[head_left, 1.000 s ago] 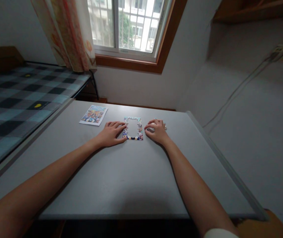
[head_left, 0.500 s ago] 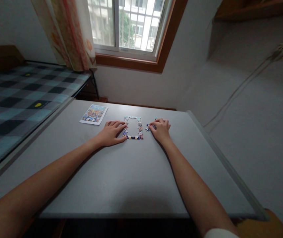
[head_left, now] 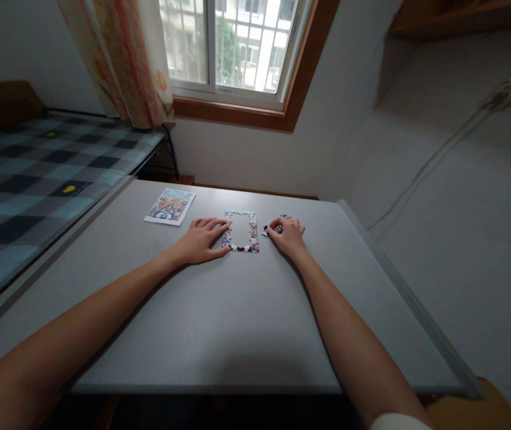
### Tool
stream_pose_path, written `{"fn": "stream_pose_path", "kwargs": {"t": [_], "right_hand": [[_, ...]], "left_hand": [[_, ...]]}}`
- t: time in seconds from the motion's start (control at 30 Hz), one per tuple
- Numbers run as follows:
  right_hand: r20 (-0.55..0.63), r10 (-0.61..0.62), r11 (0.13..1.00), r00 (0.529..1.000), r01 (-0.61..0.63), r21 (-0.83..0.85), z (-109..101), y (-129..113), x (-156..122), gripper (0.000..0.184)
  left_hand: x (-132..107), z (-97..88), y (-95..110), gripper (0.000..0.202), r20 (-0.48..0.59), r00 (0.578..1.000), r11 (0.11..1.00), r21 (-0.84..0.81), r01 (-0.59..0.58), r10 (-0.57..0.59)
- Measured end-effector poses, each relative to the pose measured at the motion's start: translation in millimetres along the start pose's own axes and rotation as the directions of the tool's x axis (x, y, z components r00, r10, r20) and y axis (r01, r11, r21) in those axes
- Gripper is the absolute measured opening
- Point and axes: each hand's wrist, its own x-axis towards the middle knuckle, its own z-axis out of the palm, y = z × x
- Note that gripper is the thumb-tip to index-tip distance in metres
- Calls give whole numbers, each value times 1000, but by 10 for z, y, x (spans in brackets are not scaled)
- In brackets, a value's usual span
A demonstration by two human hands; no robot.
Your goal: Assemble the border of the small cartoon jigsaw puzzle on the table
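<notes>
A small jigsaw puzzle frame (head_left: 240,230), only its colourful border joined, lies on the grey table (head_left: 237,310). My left hand (head_left: 202,240) rests flat beside the frame's left edge, fingers stretched out and touching it. My right hand (head_left: 288,235) sits just right of the frame, fingers curled and pinching among a little heap of loose puzzle pieces (head_left: 268,229). Which piece the fingertips grip is too small to make out.
A printed picture card (head_left: 169,206) lies at the table's far left. A bed with a checked cover (head_left: 27,179) stands along the left. Behind the table are a window (head_left: 233,48), a curtain (head_left: 121,60) and a white wall with a cable (head_left: 421,170) on the right.
My right hand drew back from the frame's right edge to the loose pieces and curled its fingers over them. The left hand stayed in place.
</notes>
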Motion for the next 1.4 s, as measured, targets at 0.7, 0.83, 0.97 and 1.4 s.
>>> {"fn": "stream_pose_path", "kwargs": {"t": [0.7,0.83,0.97,1.4], "right_hand": [[230,-330,934,916,281,220,190,-632,-298,15],[238,-356,930,903,320,178,188,-627,-303,18],[232,-373,927,898,350,135,180,-637,-321,20],[220,-419,908,881,404,112,206,-603,-320,19]], "left_hand": [[1,-8,34,57,-10,1000,999,-40,4,-4],[5,-4,35,57,-11,1000,999,-47,6,-7],[4,1,27,57,-15,1000,999,-38,1,-1],[6,-2,27,57,-10,1000,1000,-23,1,-1]]}}
